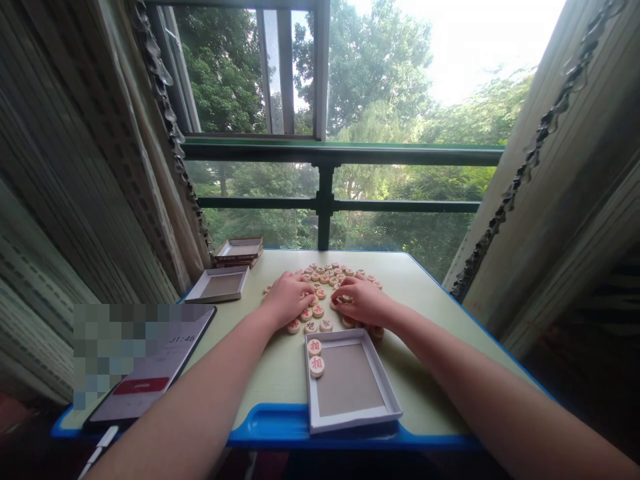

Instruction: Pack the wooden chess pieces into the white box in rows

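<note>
Several round wooden Chinese chess pieces (326,324) with red or black characters lie loosely spread on the table. My left hand (287,300) rests over the left part of them, its fingers bent and apart, the tips touching pieces. On the right side, my right hand (369,301) lies over other pieces with its fingers spread and slightly curved; what lies under the palm is hidden. Nearest me stands a shallow white cardboard box tray (393,393). Two red-marked chess pieces (317,366) lie in it, one behind the other along its left wall.
A pale folding table (430,307) with a blue edge carries everything. At its back left are an open white box lid (220,285) and a brown-sided box (239,250). A tablet or phone (150,373) with a cable (105,440) lies left. Curtains (540,200) flank the window.
</note>
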### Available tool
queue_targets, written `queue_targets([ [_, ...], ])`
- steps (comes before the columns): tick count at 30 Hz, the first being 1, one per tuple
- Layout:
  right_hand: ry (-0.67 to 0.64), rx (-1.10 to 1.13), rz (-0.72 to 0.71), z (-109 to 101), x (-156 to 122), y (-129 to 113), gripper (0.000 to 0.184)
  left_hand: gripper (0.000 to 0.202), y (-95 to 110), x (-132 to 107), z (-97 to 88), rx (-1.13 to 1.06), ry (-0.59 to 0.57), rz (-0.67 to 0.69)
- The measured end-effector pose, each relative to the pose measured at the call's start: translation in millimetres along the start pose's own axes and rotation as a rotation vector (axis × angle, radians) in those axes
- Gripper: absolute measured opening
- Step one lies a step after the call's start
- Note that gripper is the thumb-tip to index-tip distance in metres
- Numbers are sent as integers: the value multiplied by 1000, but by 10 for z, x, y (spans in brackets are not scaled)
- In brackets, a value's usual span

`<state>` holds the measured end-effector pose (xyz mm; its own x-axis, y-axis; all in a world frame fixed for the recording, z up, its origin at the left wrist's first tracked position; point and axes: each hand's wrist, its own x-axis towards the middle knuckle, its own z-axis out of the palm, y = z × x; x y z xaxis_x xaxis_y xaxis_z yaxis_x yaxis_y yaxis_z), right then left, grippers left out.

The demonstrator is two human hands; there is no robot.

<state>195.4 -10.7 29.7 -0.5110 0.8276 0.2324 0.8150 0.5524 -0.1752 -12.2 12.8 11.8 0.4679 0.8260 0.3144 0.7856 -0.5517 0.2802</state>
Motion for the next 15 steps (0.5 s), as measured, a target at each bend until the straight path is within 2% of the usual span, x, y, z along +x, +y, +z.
queue_targets([
  [5,-8,90,93,-2,21,32,23,30,-16,-26,-23,-3,-30,-26],
  [10,64,49,318,-50,40,104,29,39,-14,-24,-1,39,12,-61],
  [12,29,-24,444,-77,24,136,38,49,-16,-16,14,70,27,-146],
  [15,-141,-89,541,-91,-24,130,68,68,-33,-11,49,77,4,-355],
])
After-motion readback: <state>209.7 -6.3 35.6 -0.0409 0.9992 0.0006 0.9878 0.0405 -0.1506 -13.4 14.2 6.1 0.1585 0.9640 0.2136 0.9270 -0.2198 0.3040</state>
